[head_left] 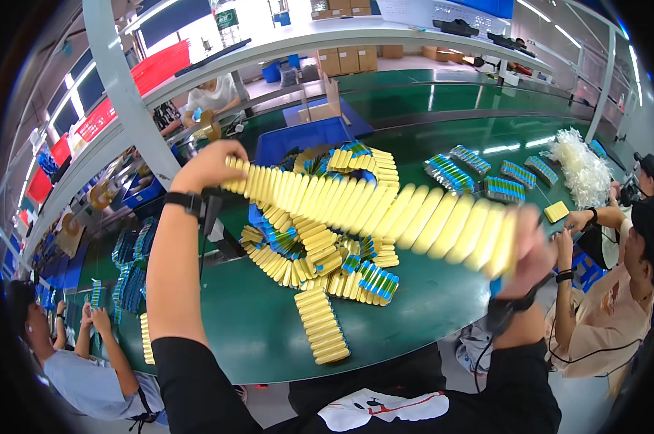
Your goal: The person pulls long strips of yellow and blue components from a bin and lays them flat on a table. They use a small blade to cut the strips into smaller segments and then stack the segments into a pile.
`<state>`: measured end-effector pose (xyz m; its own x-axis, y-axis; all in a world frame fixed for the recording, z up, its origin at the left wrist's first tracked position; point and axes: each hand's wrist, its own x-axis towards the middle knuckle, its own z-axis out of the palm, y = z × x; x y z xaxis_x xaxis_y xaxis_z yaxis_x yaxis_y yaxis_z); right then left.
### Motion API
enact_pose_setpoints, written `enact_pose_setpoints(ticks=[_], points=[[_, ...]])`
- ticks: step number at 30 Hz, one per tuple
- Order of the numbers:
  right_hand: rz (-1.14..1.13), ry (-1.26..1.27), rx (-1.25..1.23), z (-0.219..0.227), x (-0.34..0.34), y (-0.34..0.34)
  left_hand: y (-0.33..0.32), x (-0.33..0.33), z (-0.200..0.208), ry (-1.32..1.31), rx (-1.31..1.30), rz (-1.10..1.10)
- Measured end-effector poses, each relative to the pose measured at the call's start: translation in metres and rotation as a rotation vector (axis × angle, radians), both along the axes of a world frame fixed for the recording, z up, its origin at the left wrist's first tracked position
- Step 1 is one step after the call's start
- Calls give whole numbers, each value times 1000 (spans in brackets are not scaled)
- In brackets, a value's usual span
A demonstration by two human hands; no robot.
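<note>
From my seat I see the table's (435, 307) near edge bowing across the lower view, with a band of green top showing between it and the pile of yellow strips (305, 249). One short block of yellow pieces (322, 325) juts from that pile toward this edge. On my left a pale upright post (128, 87) rises just beyond the left hand (210, 168), the tightest spot I have; on my right, green top lies between the pile and several blue-and-green packs (450, 173).

Behind the pile sits a blue bin (301, 139), and at the far right is a heap of whitish strips (580, 170). A shelf (327, 32) runs overhead. One co-worker (88, 376) is at the left, another (601, 311) at the right, both with hands raised near the table.

I have the long yellow strip (363, 210) stretched above the pile, slanting down to the right. My left fingers pinch its upper end, that forearm rising nearly straight. My right hand (523, 253) is blurred, yet its fingers grasp the lower end near the table's right-hand edge.
</note>
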<state>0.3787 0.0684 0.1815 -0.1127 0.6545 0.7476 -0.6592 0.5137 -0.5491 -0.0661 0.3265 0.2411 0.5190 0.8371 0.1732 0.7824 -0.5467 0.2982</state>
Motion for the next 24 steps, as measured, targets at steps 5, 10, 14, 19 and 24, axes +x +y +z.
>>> enact_pose_setpoints(ticks=[5,10,14,19,24], points=[[102,-542,22,-47,-83,-24,36,30,-11,38,976,366],[159,-539,-214,-90,-124,-30,34,27,-61,-203,808,256],[137,-491,-196,-110,-126,-21,-62,52,-90,-550,162,85],[106,-449,-116,-97,-127,1,-214,40,-114,-762,-505,3],[127,-332,-65,-80,-148,8,-275,44,-142,-1034,-722,-168]])
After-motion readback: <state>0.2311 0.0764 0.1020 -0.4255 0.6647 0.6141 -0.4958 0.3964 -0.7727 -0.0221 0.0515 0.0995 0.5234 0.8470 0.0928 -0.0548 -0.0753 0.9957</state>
